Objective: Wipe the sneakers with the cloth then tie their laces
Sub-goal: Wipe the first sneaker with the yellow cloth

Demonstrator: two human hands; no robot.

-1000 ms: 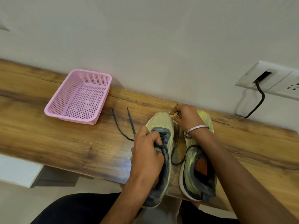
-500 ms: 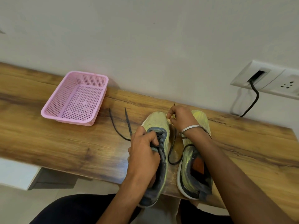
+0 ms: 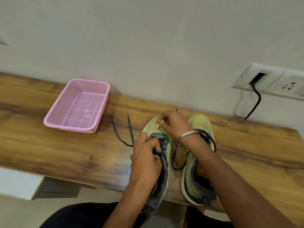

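Two sneakers [image 3: 198,162] are set side by side at the near edge of the table [image 3: 49,148], with a basket [image 3: 100,86] placed far-left and loose laces [image 3: 122,130] laid between

Two sneakers: left sneaker [image 3: 159,155], right sneaker [image 3: 199,160]. One pink basket [image 3: 77,106]. One small cloth scrap [image 3: 160,123]. Two hands: left hand [image 3: 145,159], right hand [image 3: 175,124]. One wooden worktop [image 3: 57,150]. One wall socket plate [image 3: 269,81], one black cable [image 3: 255,102].

Bare table [image 3: 49,152] lies open left of the sneakers, crossed only by two loose laces [image 3: 125,134]. The pink basket [image 3: 77,106] blocks the back-left corner by the wall.
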